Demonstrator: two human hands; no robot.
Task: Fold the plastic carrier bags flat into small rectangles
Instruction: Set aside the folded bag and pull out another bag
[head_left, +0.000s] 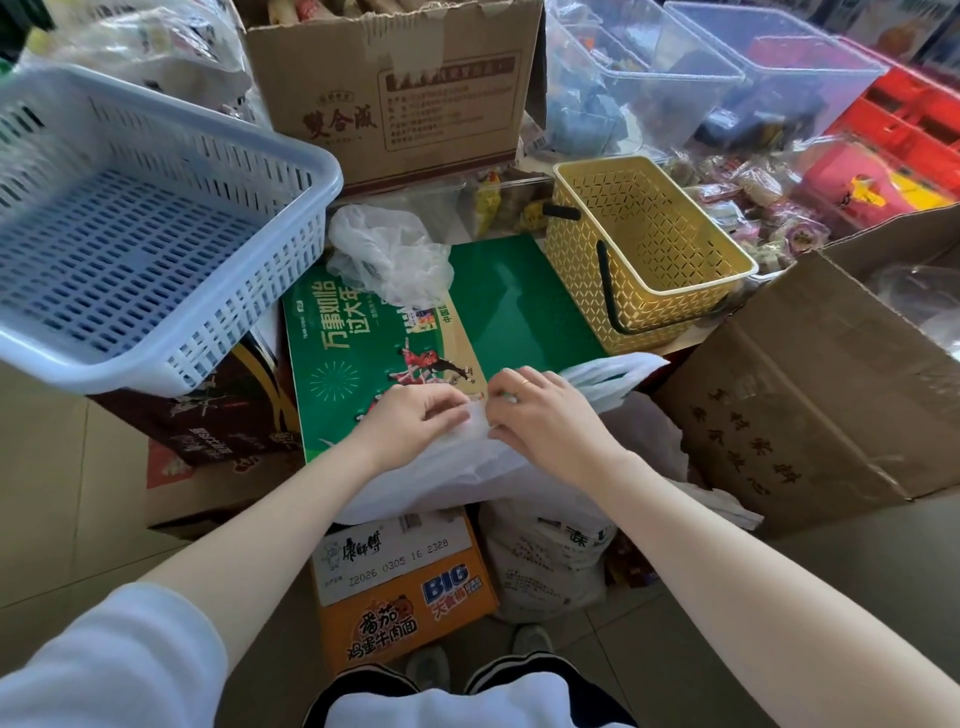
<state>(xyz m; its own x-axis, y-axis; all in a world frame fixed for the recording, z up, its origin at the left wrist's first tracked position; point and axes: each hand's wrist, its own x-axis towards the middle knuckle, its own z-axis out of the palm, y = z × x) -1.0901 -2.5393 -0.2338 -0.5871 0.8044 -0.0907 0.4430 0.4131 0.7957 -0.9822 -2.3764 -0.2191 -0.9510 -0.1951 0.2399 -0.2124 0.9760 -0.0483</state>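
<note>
A white plastic carrier bag lies across the near edge of a green carton. Its handles stick out to the right past my right hand. My left hand pinches the bag's upper edge with curled fingers. My right hand, a ring on one finger, pinches the same edge right beside it, fingertips almost meeting. A second bag, crumpled and translucent white, sits at the far end of the green carton.
A blue plastic basket stands at the left, a yellow basket at the right of the carton. Cardboard boxes flank the right side, another box stands behind. Noodle cartons and a sack lie below by my feet.
</note>
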